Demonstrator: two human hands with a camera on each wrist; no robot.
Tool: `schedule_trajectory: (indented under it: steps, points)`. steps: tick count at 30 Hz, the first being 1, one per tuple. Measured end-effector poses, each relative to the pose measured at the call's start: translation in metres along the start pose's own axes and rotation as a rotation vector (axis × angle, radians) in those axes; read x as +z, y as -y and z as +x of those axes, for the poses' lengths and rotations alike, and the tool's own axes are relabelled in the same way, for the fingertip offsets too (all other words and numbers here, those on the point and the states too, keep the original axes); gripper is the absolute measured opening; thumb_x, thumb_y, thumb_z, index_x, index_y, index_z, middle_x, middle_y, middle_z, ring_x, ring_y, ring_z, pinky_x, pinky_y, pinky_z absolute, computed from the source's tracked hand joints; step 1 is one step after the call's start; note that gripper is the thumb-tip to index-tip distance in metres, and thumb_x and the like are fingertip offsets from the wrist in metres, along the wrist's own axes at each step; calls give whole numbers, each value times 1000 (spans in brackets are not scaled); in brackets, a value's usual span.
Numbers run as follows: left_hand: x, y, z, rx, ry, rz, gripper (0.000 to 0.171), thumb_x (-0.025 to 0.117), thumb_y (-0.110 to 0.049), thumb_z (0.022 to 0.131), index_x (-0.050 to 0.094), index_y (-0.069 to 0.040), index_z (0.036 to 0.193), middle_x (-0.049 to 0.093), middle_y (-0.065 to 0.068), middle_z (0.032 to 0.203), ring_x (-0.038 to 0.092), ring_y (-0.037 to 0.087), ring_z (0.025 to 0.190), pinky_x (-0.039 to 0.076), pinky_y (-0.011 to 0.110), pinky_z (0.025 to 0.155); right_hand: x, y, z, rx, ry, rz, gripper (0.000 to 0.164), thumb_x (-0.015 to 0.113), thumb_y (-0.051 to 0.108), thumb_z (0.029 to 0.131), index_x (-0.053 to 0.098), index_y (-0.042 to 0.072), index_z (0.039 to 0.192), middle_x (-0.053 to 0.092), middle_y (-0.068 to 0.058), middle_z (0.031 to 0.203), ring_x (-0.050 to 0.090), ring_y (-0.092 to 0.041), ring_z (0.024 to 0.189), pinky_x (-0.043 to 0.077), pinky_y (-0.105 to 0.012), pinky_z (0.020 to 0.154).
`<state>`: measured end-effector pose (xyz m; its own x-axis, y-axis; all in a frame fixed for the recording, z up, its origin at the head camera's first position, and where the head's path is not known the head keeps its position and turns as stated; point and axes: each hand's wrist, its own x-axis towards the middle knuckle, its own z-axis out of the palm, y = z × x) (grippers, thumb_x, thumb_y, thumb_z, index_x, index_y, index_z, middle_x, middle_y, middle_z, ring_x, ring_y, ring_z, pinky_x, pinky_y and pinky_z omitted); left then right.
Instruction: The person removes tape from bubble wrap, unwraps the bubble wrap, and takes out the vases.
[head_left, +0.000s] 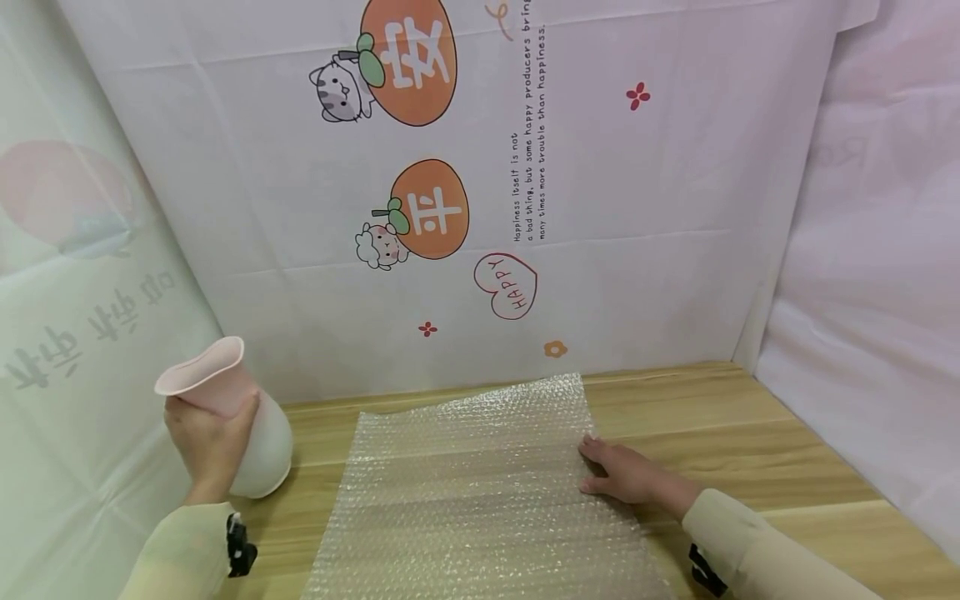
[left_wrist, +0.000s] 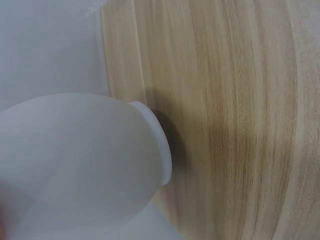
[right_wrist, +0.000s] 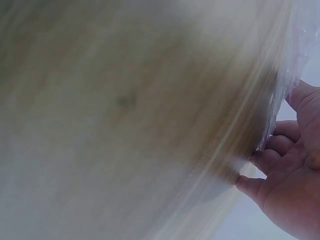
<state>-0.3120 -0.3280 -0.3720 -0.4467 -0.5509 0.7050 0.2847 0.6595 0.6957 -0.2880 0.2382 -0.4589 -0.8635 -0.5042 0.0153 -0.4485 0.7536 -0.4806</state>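
Note:
On the left, my left hand [head_left: 213, 437] grips a vase [head_left: 266, 446] around its neck. The vase has a pale pink, wavy-rimmed mouth and a rounded white body, and it leans to the left. Its white foot ring [left_wrist: 155, 142] is close to the tabletop in the left wrist view, with a shadow beside it. A sheet of clear bubble wrap [head_left: 472, 492] lies spread out in the middle. My right hand [head_left: 626, 473] rests at the sheet's right edge, thumb and fingers spread apart. Those fingertips [right_wrist: 244, 182] are down by the wood in the right wrist view.
The wood-grain table [head_left: 765, 467] extends to the right of the sheet. A white printed cloth [head_left: 600, 292] hangs behind it, with more pale cloth at the left [head_left: 67, 400] and right [head_left: 877, 292] sides.

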Motion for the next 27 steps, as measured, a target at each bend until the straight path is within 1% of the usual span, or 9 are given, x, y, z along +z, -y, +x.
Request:
schedule_trajectory:
  steps: [2,5,9,12,14,20,23,27]
  points:
    - [-1,1,0,-11,-3,8,85,84,-21,65,43,2,136,54,22,114,51,36,102,37,39,94,0,-1,0,0,-1,-4,72,69,30,91,41,-17,137,32,-38,144,29,-49,135,26,-57,107]
    - [-1,2,1,-10,-10,13,82,83,-21,65,45,3,134,55,21,112,51,35,99,38,40,91,1,-1,0,-8,-3,-11,72,68,31,91,41,-17,137,32,-38,144,29,-49,135,27,-57,107]
    - [-1,4,1,-1,-23,14,76,81,-19,66,47,3,130,55,17,106,52,31,94,38,37,86,1,-2,1,-24,-9,-19,72,68,31,91,41,-18,136,32,-39,143,30,-51,133,27,-58,106]
    - [-1,7,1,1,-31,20,75,80,-21,66,47,6,129,54,19,107,51,33,95,37,38,87,1,-1,1,-25,-9,-14,72,68,31,91,41,-18,136,32,-39,143,30,-51,133,27,-58,106]
    - [-1,8,0,8,-33,26,76,79,-21,67,46,8,129,54,22,108,51,37,97,36,42,88,1,-1,1,-23,-5,-12,72,68,31,91,41,-18,137,32,-38,143,30,-50,134,27,-58,106]
    - [-2,13,0,6,-33,40,78,78,-22,68,43,10,130,51,28,111,49,42,99,36,49,88,0,-1,1,-15,1,-10,71,68,30,91,42,-18,136,33,-38,143,30,-49,134,27,-57,107]
    - [-2,13,0,-6,-29,40,80,78,-22,68,42,10,131,50,28,112,48,42,101,35,50,89,1,-1,1,-15,-3,-11,70,68,29,91,42,-18,136,33,-38,143,30,-50,134,27,-57,107]
    - [-2,13,0,-18,-16,36,82,78,-22,68,40,10,133,49,27,115,47,40,104,35,49,92,1,-2,2,-10,-4,-8,71,68,29,91,41,-18,136,34,-38,143,30,-50,134,27,-57,107]
